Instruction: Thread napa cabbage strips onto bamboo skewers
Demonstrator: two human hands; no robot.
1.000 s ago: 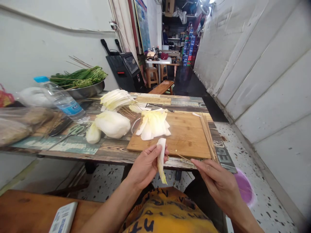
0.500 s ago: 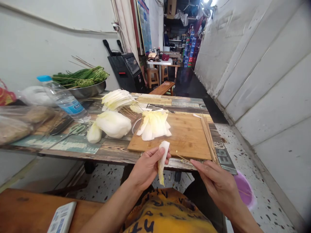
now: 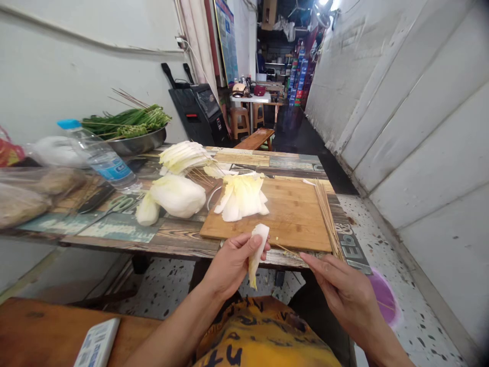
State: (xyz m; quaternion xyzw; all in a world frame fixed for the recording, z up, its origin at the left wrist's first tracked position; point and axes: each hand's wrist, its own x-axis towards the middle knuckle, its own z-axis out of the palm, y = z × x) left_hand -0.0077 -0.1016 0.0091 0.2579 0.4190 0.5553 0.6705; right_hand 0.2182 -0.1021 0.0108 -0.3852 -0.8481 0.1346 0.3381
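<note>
My left hand (image 3: 237,260) pinches a strip of napa cabbage leaf (image 3: 259,250), its white end up and its yellow-green tip hanging down. A thin bamboo skewer (image 3: 284,248) is pinched near its end by my right hand (image 3: 336,280). Its other end points left at the leaf; whether it touches the leaf, I cannot tell. Beyond my hands, a fan of cut cabbage leaves (image 3: 242,196) lies on the wooden cutting board (image 3: 296,216). Along the board's right side rests a bundle of skewers (image 3: 326,214).
Left of the board lie a cabbage head (image 3: 179,195), a smaller cabbage piece (image 3: 147,210) and skewered cabbage leaves (image 3: 185,157). Farther left are scissors (image 3: 120,204), a water bottle (image 3: 103,158) and a metal bowl (image 3: 143,141) of skewered greens. A purple tub (image 3: 384,298) stands on the floor at right.
The skewer in my right hand has shifted slightly left, its tip closer to the leaf. My left hand has barely moved, and the leaf is tilted a little more.
</note>
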